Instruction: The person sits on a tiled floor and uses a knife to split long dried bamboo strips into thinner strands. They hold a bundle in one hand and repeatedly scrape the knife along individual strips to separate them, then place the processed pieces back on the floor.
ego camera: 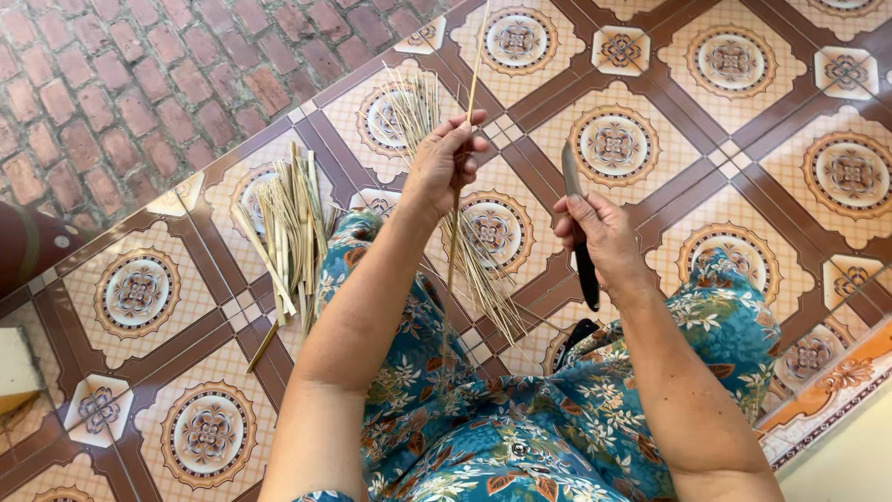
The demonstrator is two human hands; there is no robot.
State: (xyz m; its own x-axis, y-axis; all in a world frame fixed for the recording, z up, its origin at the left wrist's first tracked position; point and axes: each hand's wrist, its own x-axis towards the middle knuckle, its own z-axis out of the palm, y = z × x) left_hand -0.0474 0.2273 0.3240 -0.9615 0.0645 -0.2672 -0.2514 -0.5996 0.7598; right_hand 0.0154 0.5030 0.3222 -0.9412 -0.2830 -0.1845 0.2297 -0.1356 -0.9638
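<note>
Left hand (444,165) clenched bundle of thin pale bamboo splints (469,270) over lap; right hand (595,228) gripped dark-handled knife (578,232), blade up. Slip toward fingers risked cut; loose splints could spill onto patterned tile floor (743,139).

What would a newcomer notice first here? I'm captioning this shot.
The left hand at centre grips a fanned bundle of thin pale bamboo slivers. Beside it, the right hand holds a dark-handled knife upright. A heap of wider pale bamboo strips lies left on the patterned tile floor.
</note>
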